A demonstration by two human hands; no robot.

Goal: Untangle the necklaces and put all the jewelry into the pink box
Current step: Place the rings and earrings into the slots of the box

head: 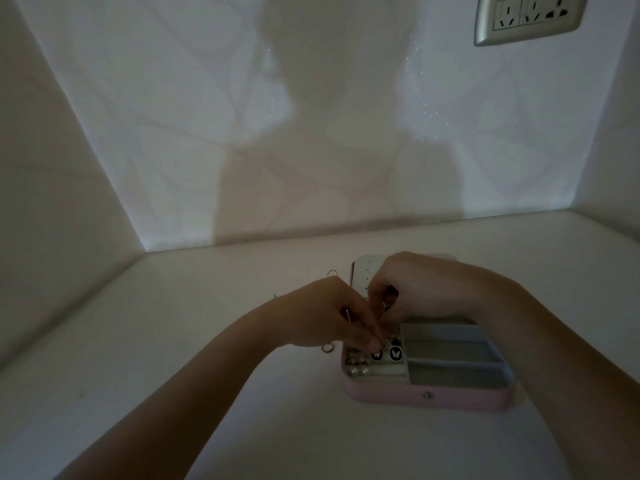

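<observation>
Pink box (426,396) lies beneath left hand (325,317) and right hand (412,289); both pinch fingertips together, contents indiscernible.

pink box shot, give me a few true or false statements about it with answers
1. The pink box is open. True.
2. The pearl pieces lie in a compartment on the right. False: they lie in the front left corner, and the grey compartments on the right look bare.
3. A ring lies on the table just left of the box. True.
4. Both hands rest flat on the table. False: the left hand and right hand meet above the box's left side.
5. The wall socket is at the upper right. True.
</observation>
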